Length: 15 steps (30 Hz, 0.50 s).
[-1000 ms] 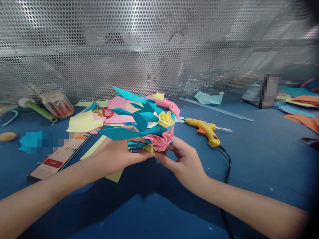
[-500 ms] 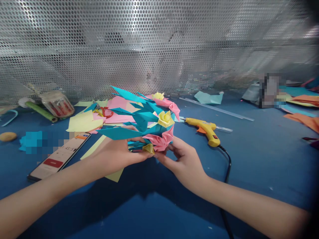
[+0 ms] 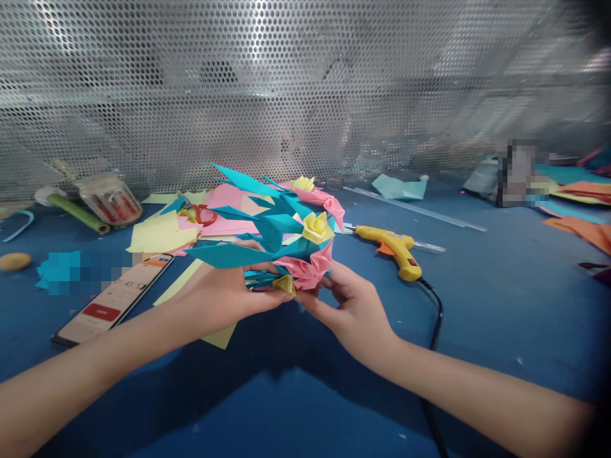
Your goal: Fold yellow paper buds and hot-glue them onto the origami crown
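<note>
A folded paper flower ball [image 3: 281, 238] of teal spikes with pink and yellow blossoms is held just above the blue table [image 3: 496, 299]. My left hand [image 3: 224, 296] grips its lower left side, fingers curled under the teal points. My right hand [image 3: 351, 305] holds the lower right, fingertips pinched against a pink blossom. Both hands meet beneath a small yellow flower at the ball's bottom.
A yellow glue gun [image 3: 394, 249] with a black cord lies right of the ball. A phone [image 3: 114, 299] lies at left among loose yellow and pink sheets [image 3: 162, 234]. Red scissors [image 3: 203, 215], a plastic jar [image 3: 111, 198] and a green roll [image 3: 79, 213] sit near the perforated metal wall [image 3: 305, 83].
</note>
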Each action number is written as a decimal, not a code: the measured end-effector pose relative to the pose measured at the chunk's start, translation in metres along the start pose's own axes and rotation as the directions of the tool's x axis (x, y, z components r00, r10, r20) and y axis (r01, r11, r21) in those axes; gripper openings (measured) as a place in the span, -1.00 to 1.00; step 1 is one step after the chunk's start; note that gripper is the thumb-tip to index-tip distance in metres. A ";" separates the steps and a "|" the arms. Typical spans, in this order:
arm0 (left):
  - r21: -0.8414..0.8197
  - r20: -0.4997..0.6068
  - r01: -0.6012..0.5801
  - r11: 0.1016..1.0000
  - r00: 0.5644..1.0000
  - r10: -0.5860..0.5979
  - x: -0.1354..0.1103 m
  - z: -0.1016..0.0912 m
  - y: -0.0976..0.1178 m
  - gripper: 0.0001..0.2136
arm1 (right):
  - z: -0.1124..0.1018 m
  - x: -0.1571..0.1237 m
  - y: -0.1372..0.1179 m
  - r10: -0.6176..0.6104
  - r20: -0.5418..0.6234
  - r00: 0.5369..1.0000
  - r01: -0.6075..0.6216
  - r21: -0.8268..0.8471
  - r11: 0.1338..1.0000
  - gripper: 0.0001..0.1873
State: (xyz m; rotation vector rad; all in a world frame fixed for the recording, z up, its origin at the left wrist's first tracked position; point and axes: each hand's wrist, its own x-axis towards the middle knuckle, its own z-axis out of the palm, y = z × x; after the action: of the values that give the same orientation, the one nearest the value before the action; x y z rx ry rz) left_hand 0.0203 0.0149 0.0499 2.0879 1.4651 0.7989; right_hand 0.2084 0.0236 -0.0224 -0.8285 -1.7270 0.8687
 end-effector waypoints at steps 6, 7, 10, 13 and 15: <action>0.011 -0.004 0.014 1.000 1.000 -0.014 0.001 0.000 0.001 -0.80 | -0.001 0.001 -0.001 0.001 -0.004 1.000 -0.001 -0.007 1.000 -0.81; 0.011 -0.003 0.016 1.000 1.000 -0.016 0.001 -0.001 0.001 -0.80 | -0.001 0.001 -0.001 0.002 -0.004 1.000 -0.002 -0.007 1.000 -0.81; 0.015 0.006 0.018 1.000 1.000 -0.018 0.001 -0.001 0.002 -0.83 | -0.001 0.001 0.000 -0.001 -0.004 1.000 0.001 -0.005 1.000 -0.81; 0.026 0.006 0.018 0.999 1.000 -0.018 0.000 -0.002 0.001 -0.82 | 0.000 0.001 0.001 -0.003 -0.004 1.000 0.003 -0.003 1.000 -0.82; 0.037 0.003 0.018 0.999 1.000 -0.018 0.000 -0.002 0.000 -0.81 | 0.001 0.001 0.001 -0.004 -0.004 1.000 0.004 -0.002 1.000 -0.83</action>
State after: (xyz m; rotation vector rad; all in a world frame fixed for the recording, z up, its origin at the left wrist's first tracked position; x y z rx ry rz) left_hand 0.0187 0.0146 0.0510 2.0992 1.5054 0.7665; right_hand 0.2077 0.0247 -0.0227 -0.8272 -1.7264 0.8618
